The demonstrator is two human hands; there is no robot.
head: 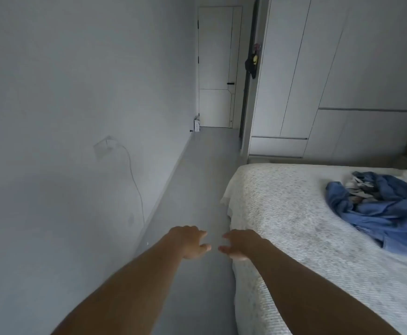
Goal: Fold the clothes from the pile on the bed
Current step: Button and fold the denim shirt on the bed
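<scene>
A crumpled pile of clothes (381,209), mostly blue fabric with a patterned black-and-white piece in it, lies on the bed (294,213) at the right. Both my arms reach forward over the floor beside the bed's left edge. My left hand (190,243) hangs above the floor with loosely curled fingers and holds nothing. My right hand (240,245) hovers at the bed's corner edge, fingers relaxed, also holding nothing. The two hands are close together, fingertips nearly meeting, well left of the pile.
A narrow grey floor strip (197,177) runs between the left wall and the bed toward a white door (215,68). White wardrobes (318,81) stand behind the bed. A cable (134,180) hangs from a wall socket at the left.
</scene>
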